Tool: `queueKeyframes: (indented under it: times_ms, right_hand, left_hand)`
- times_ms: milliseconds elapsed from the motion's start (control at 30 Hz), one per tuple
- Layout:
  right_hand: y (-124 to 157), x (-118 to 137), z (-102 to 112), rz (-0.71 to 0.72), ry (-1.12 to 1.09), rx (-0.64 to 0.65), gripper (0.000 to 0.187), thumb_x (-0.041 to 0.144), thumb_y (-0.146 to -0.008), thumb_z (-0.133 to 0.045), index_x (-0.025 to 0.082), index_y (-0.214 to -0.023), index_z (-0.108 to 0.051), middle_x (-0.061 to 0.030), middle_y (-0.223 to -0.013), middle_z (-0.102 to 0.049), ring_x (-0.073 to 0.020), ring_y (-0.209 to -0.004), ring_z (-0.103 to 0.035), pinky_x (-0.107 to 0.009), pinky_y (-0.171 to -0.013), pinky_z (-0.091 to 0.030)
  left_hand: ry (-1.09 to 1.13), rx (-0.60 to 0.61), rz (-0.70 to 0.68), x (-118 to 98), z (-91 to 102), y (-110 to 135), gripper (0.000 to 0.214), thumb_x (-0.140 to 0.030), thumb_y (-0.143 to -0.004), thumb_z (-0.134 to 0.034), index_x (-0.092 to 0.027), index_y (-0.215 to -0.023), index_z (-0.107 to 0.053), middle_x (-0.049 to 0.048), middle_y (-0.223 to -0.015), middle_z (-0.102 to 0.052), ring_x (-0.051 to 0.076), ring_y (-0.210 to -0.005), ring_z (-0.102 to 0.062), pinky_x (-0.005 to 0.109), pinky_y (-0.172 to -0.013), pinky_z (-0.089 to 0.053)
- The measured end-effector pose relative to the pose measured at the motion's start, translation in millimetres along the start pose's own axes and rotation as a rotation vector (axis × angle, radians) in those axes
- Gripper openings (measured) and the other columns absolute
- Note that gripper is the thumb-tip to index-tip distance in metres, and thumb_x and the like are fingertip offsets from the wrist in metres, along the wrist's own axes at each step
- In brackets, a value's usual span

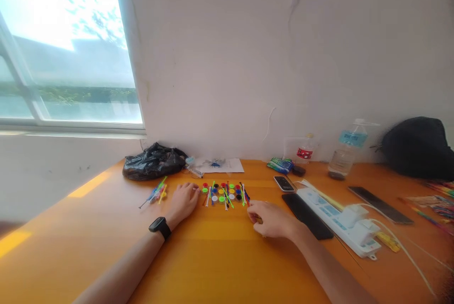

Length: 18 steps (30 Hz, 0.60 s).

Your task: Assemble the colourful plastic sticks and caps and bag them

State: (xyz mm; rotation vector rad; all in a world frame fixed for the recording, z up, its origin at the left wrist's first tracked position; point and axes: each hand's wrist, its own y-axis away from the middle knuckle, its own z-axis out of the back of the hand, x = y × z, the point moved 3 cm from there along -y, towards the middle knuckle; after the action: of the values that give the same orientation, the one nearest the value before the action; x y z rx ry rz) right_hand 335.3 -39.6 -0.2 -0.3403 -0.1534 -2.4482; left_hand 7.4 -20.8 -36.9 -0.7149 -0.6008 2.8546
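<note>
Rows of small round coloured discs (pixel 222 191) lie on the table between my hands, in red, black, yellow, white, blue and green. Thin coloured sticks (pixel 227 197) with wider ends lie among and across them. My left hand (pixel 185 198) rests flat just left of the discs, fingers stretched out, with a watch on the wrist. At the right end of the rows, my right hand (pixel 268 218) has its fingers curled together beside red and blue sticks (pixel 247 195); what they pinch is hidden. Left of my left hand is a loose pile of similar sticks (pixel 158 194).
A black plastic bag (pixel 154 161) and a paper sheet (pixel 230 165) lie at the back. Right of me are a black phone (pixel 308 215), a white power strip (pixel 335 219) with cables, a small white device (pixel 283 183), bottles (pixel 342 160) and a black bag (pixel 418 152).
</note>
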Motion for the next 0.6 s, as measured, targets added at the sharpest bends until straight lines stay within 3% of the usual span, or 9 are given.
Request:
queueKeyframes:
  times_ms: [200,433,600]
  right_hand:
    - [6,-16,10,-0.112,0.024,0.033,0.019,0.007,-0.069,-0.061,0.022,-0.079,-0.054,-0.0007,-0.088,-0.064,-0.0162,-0.07,-0.05,-0.029,-0.06,-0.023]
    - [11,-20,13,-0.154,0.05,0.019,0.025,0.01,-0.073,-0.063,0.023,-0.094,-0.056,-0.0023,-0.096,-0.067,-0.02,-0.08,-0.058,-0.029,-0.064,-0.029]
    - [13,-11,31,-0.132,0.024,-0.062,0.021,0.031,-0.086,-0.066,0.024,-0.106,-0.063,-0.0067,-0.111,-0.068,-0.0245,-0.091,-0.065,-0.033,-0.077,-0.042]
  left_hand:
    - [0.039,-0.112,0.099,18,-4.7,-8,0.02,-0.025,-0.097,-0.052,-0.017,-0.087,-0.067,0.0114,-0.095,-0.069,0.025,-0.087,-0.064,0.037,-0.082,-0.048]
    - [0.121,-0.164,0.1,22,-8.2,-8,0.011,-0.017,-0.094,-0.052,-0.018,-0.094,-0.063,0.0082,-0.097,-0.07,0.022,-0.089,-0.068,0.033,-0.08,-0.053]
    - [0.115,-0.122,0.08,18,-8.7,-5,0.017,-0.014,-0.094,-0.051,-0.017,-0.106,-0.063,0.0099,-0.107,-0.071,0.023,-0.096,-0.069,0.035,-0.086,-0.053]
